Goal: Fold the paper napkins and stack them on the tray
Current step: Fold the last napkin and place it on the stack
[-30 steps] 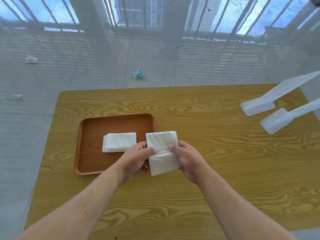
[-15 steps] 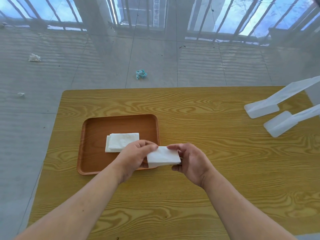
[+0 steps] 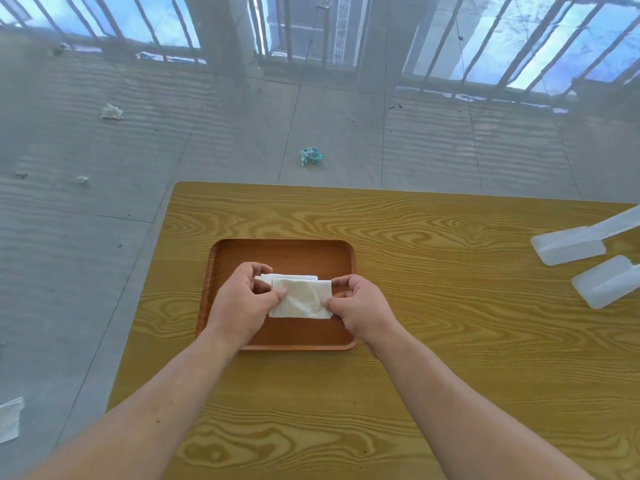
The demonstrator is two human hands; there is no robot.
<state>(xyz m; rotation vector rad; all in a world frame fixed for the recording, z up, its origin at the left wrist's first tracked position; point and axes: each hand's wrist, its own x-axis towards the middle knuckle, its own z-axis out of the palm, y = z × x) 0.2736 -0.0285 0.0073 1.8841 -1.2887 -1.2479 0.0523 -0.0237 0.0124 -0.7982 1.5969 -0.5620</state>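
Note:
A brown wooden tray (image 3: 284,252) lies on the yellow wood-grain table (image 3: 433,323). Over the tray's middle, both hands hold one folded white paper napkin (image 3: 301,299). My left hand (image 3: 242,303) pinches its left edge and my right hand (image 3: 363,310) pinches its right edge. Under it lies a stack of folded napkins (image 3: 294,277), of which only the far edge shows. Whether the held napkin touches the stack I cannot tell.
Two translucent white plastic pieces (image 3: 571,247) (image 3: 606,285) lie at the table's right edge. On the grey floor beyond are a crumpled teal wrapper (image 3: 310,156) and bits of white paper (image 3: 111,111). A white sheet (image 3: 10,419) lies on the floor at the left.
Both hands have carried the folded napkin left, from the table beside the tray to over the stack on the tray. A second ago the napkin was half unfolded.

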